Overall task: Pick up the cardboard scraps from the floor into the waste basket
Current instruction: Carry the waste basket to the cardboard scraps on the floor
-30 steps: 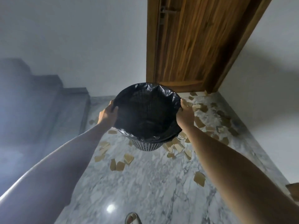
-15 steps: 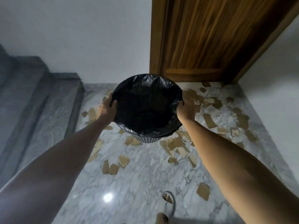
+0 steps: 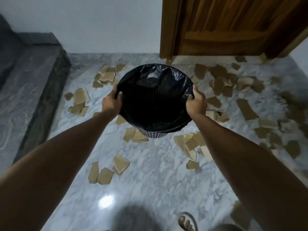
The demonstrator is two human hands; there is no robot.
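Left hand (image 3: 111, 102) and right hand (image 3: 196, 104) grip opposite rim edges of the waste basket (image 3: 155, 100), fingers curled over its liner. It is likely held level for setting down among cardboard scraps (image 3: 120, 164) littering the floor (image 3: 158, 180) toward the far edge.

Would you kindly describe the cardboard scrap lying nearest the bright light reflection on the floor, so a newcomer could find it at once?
Start at the waste basket held in both hands, then look down the marble floor toward the bright light reflection. Just above it lie three tan scraps; the nearest scrap is the middle one, a squat, five-sided piece, between a narrow upright strip and a larger piece with a raised edge.
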